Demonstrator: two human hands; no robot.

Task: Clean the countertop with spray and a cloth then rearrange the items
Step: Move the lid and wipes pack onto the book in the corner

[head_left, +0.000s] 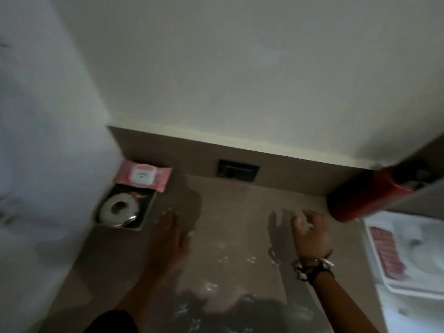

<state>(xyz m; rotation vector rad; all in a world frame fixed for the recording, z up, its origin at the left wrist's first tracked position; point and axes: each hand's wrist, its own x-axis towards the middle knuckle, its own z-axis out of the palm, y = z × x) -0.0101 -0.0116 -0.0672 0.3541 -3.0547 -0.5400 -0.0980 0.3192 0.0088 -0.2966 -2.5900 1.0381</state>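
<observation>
The brown countertop [230, 212] runs ahead of me, with pale smears and white specks on its near part. My left hand [171, 236] hovers over it with fingers straight, holding nothing. My right hand [310, 233] is out over the counter with fingers loosely spread and empty; bracelets circle its wrist. A pink wipes pack [143, 175] leans at the back left, above a small open box [146, 212] that holds a white roll [119, 207]. No spray bottle or cloth is in view. The frame is blurred.
A red cylinder [367, 195] lies tilted at the right, near the back wall. To its right sits a white sink [418, 246] with a red ribbed item [386, 252] on its left rim. A dark socket plate [237, 170] is set in the backsplash. A white wall bounds the left side.
</observation>
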